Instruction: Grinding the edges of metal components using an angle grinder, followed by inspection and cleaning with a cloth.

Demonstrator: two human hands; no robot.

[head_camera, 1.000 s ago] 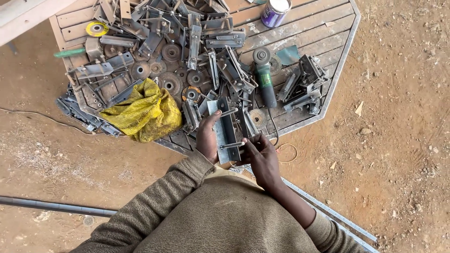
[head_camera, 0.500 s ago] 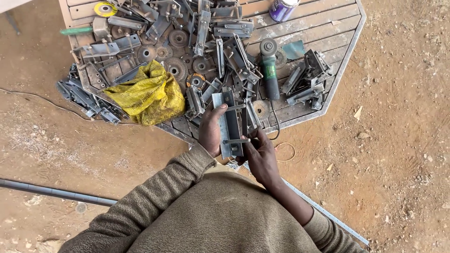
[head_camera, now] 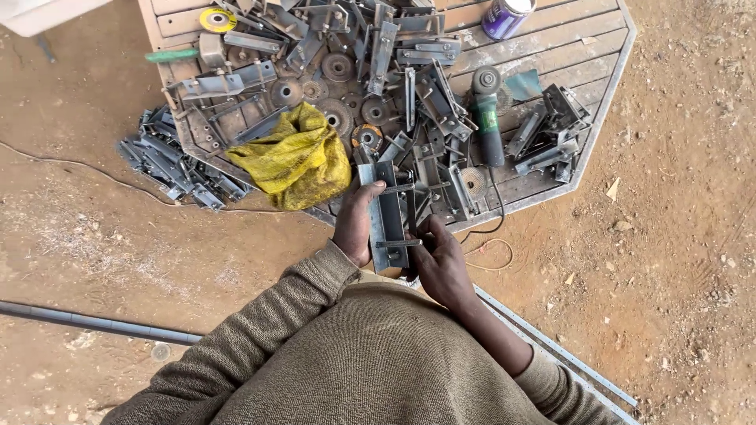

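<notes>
Metal bracket [head_camera: 387,216] looks stiff, fairly heavy, sharp-edged; left hand [head_camera: 354,224] clasps its side, right hand [head_camera: 441,264] grips its lower end.

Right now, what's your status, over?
Left hand and right hand both gripping grey metal bracket. Loose metal parts crowd the wooden table ahead.

Mostly dull grey steel on weathered wood, bare dirt all round.
Bracket [head_camera: 387,216] in hand: matt grey metal, flat, lightly scuffed. Table top [head_camera: 551,35]: dry slatted wood with a metal edge frame. Bag [head_camera: 295,157]: crinkled yellow woven plastic. Angle grinder [head_camera: 488,118]: green plastic body, metal head. Grinding discs [head_camera: 339,67]: rough, rusty brown. Can [head_camera: 505,16]: glossy purple. Sweater [head_camera: 378,362]: coarse olive knit. Ground [head_camera: 677,236]: rough, gritty reddish earth.
</notes>
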